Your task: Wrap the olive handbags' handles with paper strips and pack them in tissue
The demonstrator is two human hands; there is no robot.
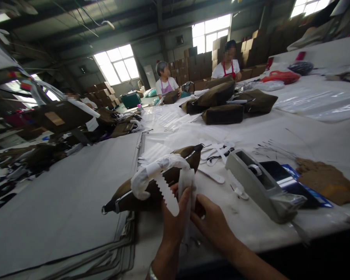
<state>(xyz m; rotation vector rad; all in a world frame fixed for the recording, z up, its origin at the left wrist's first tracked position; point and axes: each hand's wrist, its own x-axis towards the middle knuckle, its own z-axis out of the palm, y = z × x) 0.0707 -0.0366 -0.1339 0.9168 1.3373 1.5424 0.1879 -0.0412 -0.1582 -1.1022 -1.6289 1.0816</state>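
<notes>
An olive-brown zippered bag [119, 191] lies on the white table, its handle [163, 162] wrapped in white material. A white strip with a serrated edge [167, 194] hangs from the wrapped handle. Beside the bag's right part, my left hand [175, 217] is closed on a white wrapping strip [187, 182] that stands up from its fingers. My right hand [211, 219] pinches the same wrapping from the right, thumb and fingertips close to my left hand. Part of the left fingers is hidden behind the wrapping.
To the right are a grey tape dispenser [259, 186], brown tags [326, 179] and serrated white strips [211, 175]. More olive bags [221, 101] lie farther back. Stacked grey sheets [76, 194] cover the left. Two people [166, 83] sit across the table.
</notes>
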